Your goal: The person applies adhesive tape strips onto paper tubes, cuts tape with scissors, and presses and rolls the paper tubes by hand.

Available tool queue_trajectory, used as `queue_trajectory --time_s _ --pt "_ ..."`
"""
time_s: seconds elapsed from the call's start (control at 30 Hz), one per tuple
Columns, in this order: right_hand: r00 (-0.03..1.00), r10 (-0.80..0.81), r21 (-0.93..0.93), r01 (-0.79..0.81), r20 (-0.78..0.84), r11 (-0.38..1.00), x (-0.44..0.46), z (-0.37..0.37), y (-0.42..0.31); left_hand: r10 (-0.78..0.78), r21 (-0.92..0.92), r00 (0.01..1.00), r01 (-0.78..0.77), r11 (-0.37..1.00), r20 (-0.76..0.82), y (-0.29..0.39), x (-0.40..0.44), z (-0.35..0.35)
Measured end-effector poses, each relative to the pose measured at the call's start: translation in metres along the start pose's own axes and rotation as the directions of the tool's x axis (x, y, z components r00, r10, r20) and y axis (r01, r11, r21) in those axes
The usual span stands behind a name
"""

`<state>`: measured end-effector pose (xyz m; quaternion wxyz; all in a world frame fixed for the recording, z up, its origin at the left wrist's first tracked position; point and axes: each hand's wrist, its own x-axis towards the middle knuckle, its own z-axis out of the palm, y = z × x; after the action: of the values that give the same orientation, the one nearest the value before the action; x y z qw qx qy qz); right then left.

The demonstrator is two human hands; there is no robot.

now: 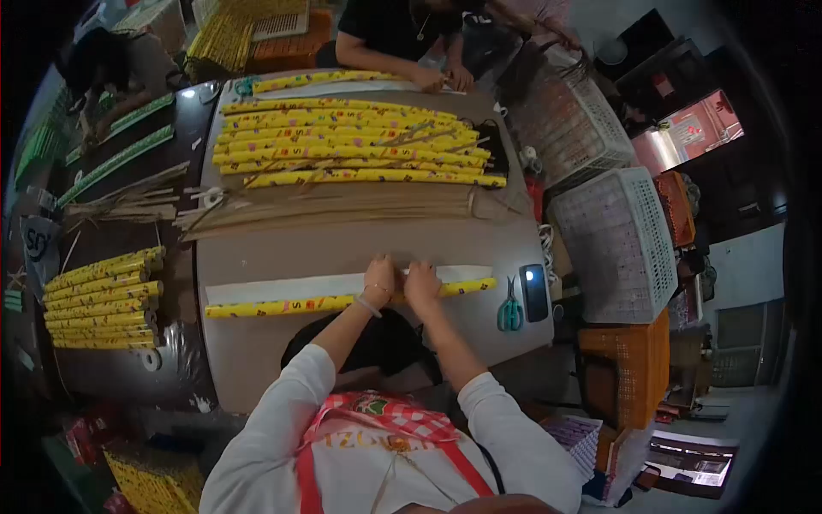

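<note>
A long yellow printed paper roll [330, 303] lies across the table in front of me, with a white strip [291, 286] of its sheet showing along the far side. My left hand [379, 276] is closed at the middle of the roll, over the white strip. Right beside it, my right hand [421, 284] is closed on the same roll. Fingertips of both hands are partly hidden, and a small reddish-brown bit between them is too small to name. Teal-handled scissors [510, 310] and a phone [535, 293] with a lit screen lie to the right.
Several yellow rolls [342, 133] are stacked farther back, with brown sticks [342, 212] nearer me. More yellow rolls [103, 300] lie on the left table. A co-worker's hands [445, 79] work at the far edge; another person bends over green rolls [120, 158]. White crates [634, 240] stand right.
</note>
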<state>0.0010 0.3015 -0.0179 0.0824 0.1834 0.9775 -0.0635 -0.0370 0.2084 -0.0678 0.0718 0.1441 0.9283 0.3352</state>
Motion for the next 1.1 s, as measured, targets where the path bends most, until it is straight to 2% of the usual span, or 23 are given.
queue_trajectory --time_s 0.07,0.1,0.17,0.2,0.27,0.4,0.47,0.5,0.57,0.63,0.67,0.7,0.73,0.77,0.87,1.03,1.1 --pt "1.0 -0.024 0.042 0.023 0.013 0.999 -0.005 -0.011 -0.003 -0.077 -0.013 0.993 0.076 0.997 -0.085 -0.005 0.001 -0.005" --pt "1.0 -0.028 0.047 0.028 -0.01 0.999 -0.006 -0.011 -0.003 -0.062 -0.009 0.993 0.061 0.998 -0.104 -0.011 0.001 -0.01" --pt "0.999 -0.005 0.07 0.008 -0.039 0.998 -0.006 -0.006 -0.004 -0.073 0.009 0.997 0.073 0.997 -0.027 -0.027 -0.002 -0.02" --pt "1.0 0.018 0.064 -0.018 0.0 0.998 -0.003 -0.005 -0.004 -0.066 0.016 0.997 0.067 0.998 -0.036 -0.034 -0.002 -0.025" --pt "1.0 0.008 0.073 -0.006 -0.019 0.997 -0.003 -0.003 -0.004 -0.153 -0.033 0.986 0.151 0.988 -0.059 -0.046 -0.005 -0.033" --pt "1.0 0.004 0.066 -0.005 0.011 0.998 -0.003 -0.005 -0.003 -0.022 -0.012 0.995 0.021 1.0 -0.097 -0.064 -0.01 -0.055" --pt "1.0 0.009 0.075 -0.01 0.009 0.997 -0.001 -0.006 -0.004 -0.137 0.086 0.986 0.145 0.986 -0.097 -0.056 -0.015 -0.079" --pt "1.0 0.012 0.075 -0.013 0.021 0.997 -0.002 -0.004 -0.003 -0.136 0.092 0.986 0.145 0.985 -0.096 -0.058 -0.012 -0.079" --pt "0.999 0.01 0.072 -0.012 0.038 0.997 0.001 0.002 -0.001 -0.265 0.142 0.961 0.273 0.951 -0.073 -0.069 -0.011 -0.071" --pt "0.998 0.057 0.019 -0.058 0.035 0.998 0.006 0.009 -0.003 -0.074 0.139 0.997 0.073 0.988 -0.004 -0.088 -0.014 -0.064" --pt "0.989 0.056 0.052 -0.064 0.137 0.997 0.005 -0.003 -0.004 -0.145 0.094 0.989 0.144 0.985 0.0 -0.079 -0.02 -0.071" --pt "1.0 0.017 0.068 -0.017 -0.007 0.998 0.005 0.007 0.001 -0.133 0.118 0.99 0.138 0.983 -0.049 -0.085 -0.017 -0.061" --pt "0.999 0.001 0.04 0.0 -0.032 0.999 0.005 0.009 0.001 -0.208 0.12 0.978 0.21 0.97 -0.03 -0.069 -0.021 -0.076" --pt "1.0 -0.004 0.047 0.005 -0.011 0.999 0.004 0.002 0.0 -0.207 0.168 0.976 0.193 0.967 0.07 -0.075 -0.017 -0.075" --pt "0.997 -0.051 0.07 0.055 -0.055 0.996 0.0 -0.003 0.0 -0.294 0.232 0.956 0.286 0.93 -0.002 -0.066 -0.016 -0.09" --pt "0.997 -0.047 0.001 0.047 -0.061 0.999 0.001 0.0 0.0 -0.447 0.226 0.89 0.419 0.879 0.089 -0.068 -0.015 -0.112" --pt "0.995 -0.05 -0.006 0.05 -0.082 0.999 0.001 -0.002 0.0 -0.459 0.216 0.887 0.44 0.871 0.044 -0.082 -0.018 -0.116"
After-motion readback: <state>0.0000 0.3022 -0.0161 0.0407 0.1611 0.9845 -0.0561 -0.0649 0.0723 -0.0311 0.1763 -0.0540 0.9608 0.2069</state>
